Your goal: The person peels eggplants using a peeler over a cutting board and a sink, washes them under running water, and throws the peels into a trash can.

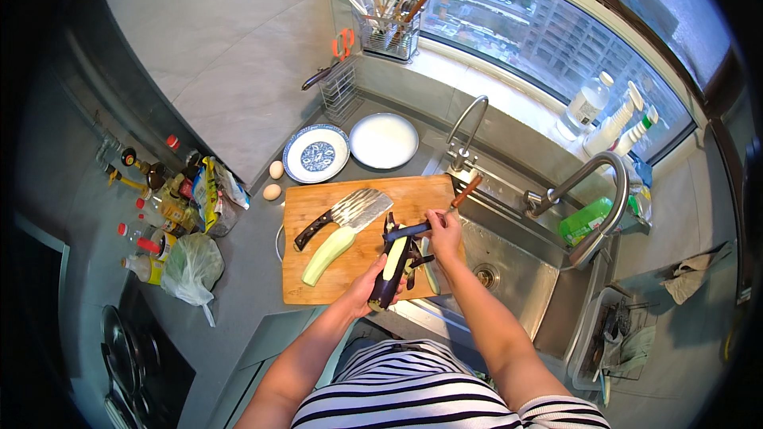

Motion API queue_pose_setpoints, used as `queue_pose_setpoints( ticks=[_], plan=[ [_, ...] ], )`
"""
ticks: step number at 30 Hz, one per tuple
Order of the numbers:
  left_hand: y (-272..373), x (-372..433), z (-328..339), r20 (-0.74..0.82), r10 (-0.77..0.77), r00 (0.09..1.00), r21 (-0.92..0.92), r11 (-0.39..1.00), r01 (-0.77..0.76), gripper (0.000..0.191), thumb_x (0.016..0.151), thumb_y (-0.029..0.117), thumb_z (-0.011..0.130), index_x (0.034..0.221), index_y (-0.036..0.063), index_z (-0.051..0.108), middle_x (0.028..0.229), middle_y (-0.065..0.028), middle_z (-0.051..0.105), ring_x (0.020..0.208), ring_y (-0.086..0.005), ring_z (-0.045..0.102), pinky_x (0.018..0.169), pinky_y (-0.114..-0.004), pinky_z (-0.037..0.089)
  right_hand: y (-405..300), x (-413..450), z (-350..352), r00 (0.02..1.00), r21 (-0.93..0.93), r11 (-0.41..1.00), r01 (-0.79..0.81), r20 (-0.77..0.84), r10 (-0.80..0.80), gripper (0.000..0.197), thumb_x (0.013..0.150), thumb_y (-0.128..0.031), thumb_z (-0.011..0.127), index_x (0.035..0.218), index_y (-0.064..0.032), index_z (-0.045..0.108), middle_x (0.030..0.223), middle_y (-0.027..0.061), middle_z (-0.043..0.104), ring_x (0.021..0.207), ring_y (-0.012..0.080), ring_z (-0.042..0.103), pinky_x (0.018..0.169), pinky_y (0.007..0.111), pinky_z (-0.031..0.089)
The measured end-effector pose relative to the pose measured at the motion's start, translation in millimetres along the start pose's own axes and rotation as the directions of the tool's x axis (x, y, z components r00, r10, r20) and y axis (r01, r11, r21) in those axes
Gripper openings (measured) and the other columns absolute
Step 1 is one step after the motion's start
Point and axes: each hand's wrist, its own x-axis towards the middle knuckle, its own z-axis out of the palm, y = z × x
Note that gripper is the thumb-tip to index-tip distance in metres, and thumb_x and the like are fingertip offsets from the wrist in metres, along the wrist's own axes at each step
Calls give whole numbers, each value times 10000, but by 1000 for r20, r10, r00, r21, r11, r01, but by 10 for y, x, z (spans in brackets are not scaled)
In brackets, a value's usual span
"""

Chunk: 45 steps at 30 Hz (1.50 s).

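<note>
My left hand [368,288] grips a dark purple eggplant [388,283] by its lower part. A pale peeled stripe runs along its upper side. My right hand [445,233] holds a small tool with a reddish-brown wooden handle [467,190], pointing up and away. A dark strip [411,230] extends from its fingers across the eggplant's far end; whether it is blade or peel is unclear. Beneath lies a wooden cutting board [325,195], with dark peelings [422,260] partly hidden by my hands. A peeled eggplant [328,255] and a cleaver [361,210] rest left of them.
Behind the board are a blue-patterned plate [316,156], a white plate [384,140] and two eggs [273,180]. A steel sink [512,274] with a faucet [602,161] adjoins it on the right. Bottles [149,232] and a plastic bag [192,265] stand left.
</note>
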Motion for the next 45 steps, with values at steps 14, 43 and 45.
queue_pose_setpoints(
  ticks=[14, 43, 45],
  plan=[
    [-114, 256, 7, 39, 73, 997, -178, 982, -65, 723, 1465, 673, 457, 1687, 56, 762, 1356, -197, 922, 1085, -370, 941, 970, -521, 809, -179, -832, 182, 931, -326, 939, 109, 364, 18, 252, 1144, -343, 1071, 1297, -142, 1059, 2045, 364, 559, 1877, 492, 564, 1533, 563, 442],
    [-235, 320, 121, -290, 479, 828, 429, 839, -335, 721, 1348, 282, 847, 1943, 94, 487, 1624, -164, 841, 1416, -240, 857, 1216, -407, 711, 70, -456, -265, 949, -314, 933, 176, 304, -76, 229, 1128, -146, 1059, 1242, -67, 876, 1064, -6, 807, 958, 129, 748, 878, 362, 620],
    [-182, 293, 137, -318, 246, 916, 60, 969, -240, 663, 1377, 332, 777, 1934, 81, 519, 1589, -200, 869, 1359, -297, 899, 1164, -463, 770, 67, -346, -433, 968, -351, 921, 168, 236, -86, 178, 1172, -170, 1034, 1247, -76, 901, 1162, 14, 839, 1009, 143, 774, 905, 369, 625]
  ],
)
